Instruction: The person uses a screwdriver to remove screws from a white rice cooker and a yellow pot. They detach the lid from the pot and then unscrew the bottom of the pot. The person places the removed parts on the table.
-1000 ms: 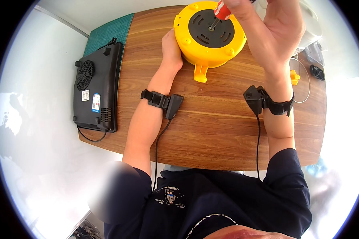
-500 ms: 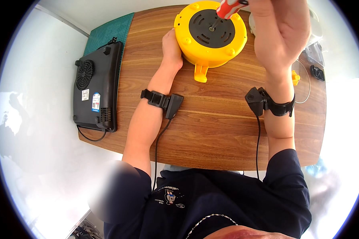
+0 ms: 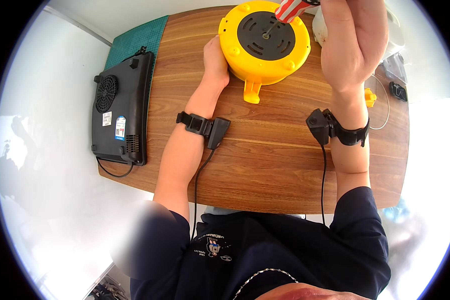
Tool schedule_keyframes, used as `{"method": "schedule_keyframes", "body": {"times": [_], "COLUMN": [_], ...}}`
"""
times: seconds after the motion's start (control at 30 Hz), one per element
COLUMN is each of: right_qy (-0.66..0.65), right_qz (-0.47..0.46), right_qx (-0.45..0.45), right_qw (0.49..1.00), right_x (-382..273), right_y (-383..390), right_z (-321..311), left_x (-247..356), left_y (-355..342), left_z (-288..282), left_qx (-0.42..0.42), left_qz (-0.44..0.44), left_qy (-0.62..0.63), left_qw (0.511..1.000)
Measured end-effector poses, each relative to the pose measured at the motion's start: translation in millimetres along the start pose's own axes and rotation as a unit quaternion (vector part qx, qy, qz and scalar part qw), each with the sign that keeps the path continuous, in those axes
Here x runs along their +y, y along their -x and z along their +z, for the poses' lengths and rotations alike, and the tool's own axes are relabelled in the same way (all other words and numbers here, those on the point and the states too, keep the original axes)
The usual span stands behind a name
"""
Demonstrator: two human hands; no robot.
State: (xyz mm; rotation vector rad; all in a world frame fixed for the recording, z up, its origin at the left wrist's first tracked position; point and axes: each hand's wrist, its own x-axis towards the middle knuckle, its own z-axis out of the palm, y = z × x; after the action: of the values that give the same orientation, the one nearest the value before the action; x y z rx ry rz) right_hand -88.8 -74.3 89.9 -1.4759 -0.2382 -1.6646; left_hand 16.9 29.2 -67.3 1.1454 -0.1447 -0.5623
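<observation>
The round reel (image 3: 265,42) under the right hand (image 3: 352,45) is showing bright yellow with a black middle. The screwdriver handle (image 3: 290,9) in that grip is showing red and white stripes. The table (image 3: 265,165) below is looking brown with wood lines. Far left of the grip, a flat cooker (image 3: 120,107) is looking black on a green mat (image 3: 135,42).

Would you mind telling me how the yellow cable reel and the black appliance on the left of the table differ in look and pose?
The yellow cable reel is round with a black centre; the black appliance is flat and rectangular with a fan grille. The reel is worked on: the left hand steadies its side and the right hand sets a screwdriver to its hub; the appliance lies untouched. Both rest on the wooden table.
</observation>
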Motion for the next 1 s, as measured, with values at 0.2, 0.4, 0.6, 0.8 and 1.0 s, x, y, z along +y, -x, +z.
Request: {"method": "schedule_keyframes", "body": {"times": [0.2, 0.4, 0.6, 0.8, 1.0], "right_qy": [0.180, 0.018, 0.206, 0.026, 0.192], "right_qz": [-0.083, -0.057, -0.188, 0.027, -0.180], "right_qx": [-0.247, -0.179, -0.310, -0.035, -0.325], "right_qw": [0.949, 0.982, 0.909, 0.999, 0.908], "right_x": [-29, -24, -21, -21, -13], "right_y": [-25, -10, -35, 1, -42], "right_z": [-60, -41, -70, -7, -78], "left_x": [1, 4, 3, 0, 4], "left_y": [-1, 3, 2, 1, 3], "left_z": [6, 3, 6, 1, 6], "left_qx": [-0.001, 0.005, 0.001, -0.001, -0.001], "left_qz": [-0.005, 0.002, -0.005, -0.001, 0.000], "left_qy": [0.010, 0.003, 0.010, 0.008, 0.003], "left_qw": [1.000, 1.000, 1.000, 1.000, 1.000]}}
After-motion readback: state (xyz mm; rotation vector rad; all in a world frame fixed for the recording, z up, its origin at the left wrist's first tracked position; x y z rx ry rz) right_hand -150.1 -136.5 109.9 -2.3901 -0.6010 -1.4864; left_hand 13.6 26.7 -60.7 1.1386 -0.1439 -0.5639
